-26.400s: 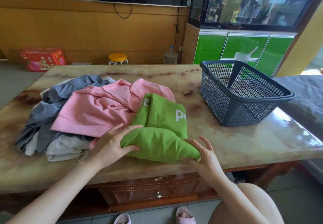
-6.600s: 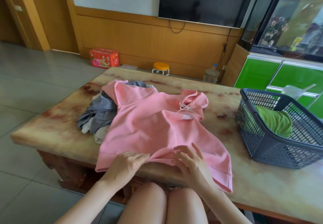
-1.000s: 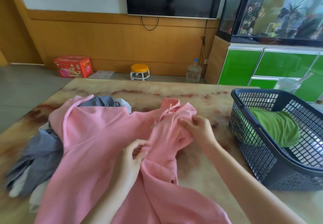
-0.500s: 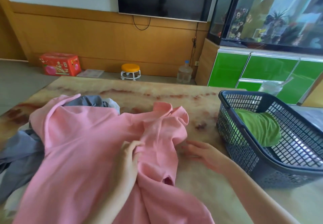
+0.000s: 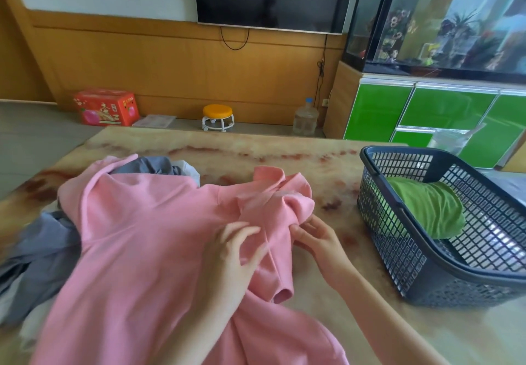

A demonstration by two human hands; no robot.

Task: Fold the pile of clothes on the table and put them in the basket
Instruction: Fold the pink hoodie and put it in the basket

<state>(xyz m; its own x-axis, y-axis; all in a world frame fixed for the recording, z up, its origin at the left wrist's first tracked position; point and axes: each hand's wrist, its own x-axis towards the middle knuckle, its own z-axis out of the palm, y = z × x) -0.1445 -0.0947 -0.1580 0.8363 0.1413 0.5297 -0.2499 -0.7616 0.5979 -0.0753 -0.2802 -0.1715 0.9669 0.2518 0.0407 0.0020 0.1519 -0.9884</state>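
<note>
A pink hoodie (image 5: 142,236) lies spread over the marble table (image 5: 284,148), its right sleeve (image 5: 277,273) folded inward across the body. My left hand (image 5: 233,253) rests on that fold with fingers spread and straight. My right hand (image 5: 316,236) is at the hoodie's right edge below the bunched hood (image 5: 287,194), thumb and fingertips pinching the pink fabric. To the right stands a dark blue mesh basket (image 5: 398,251) holding a folded green garment (image 5: 427,208). Grey clothes (image 5: 42,248) lie crumpled under the hoodie's left side.
Bare marble shows between the hoodie and the basket. Beyond the table's far edge, on the floor, are a red box (image 5: 105,107), a small orange stool (image 5: 218,117) and a water bottle (image 5: 305,117). Green cabinets (image 5: 444,108) stand behind the basket.
My right hand moved from the bare table onto the hoodie's right edge and took hold of the fabric. My left hand's fingers spread out flat on the folded sleeve.
</note>
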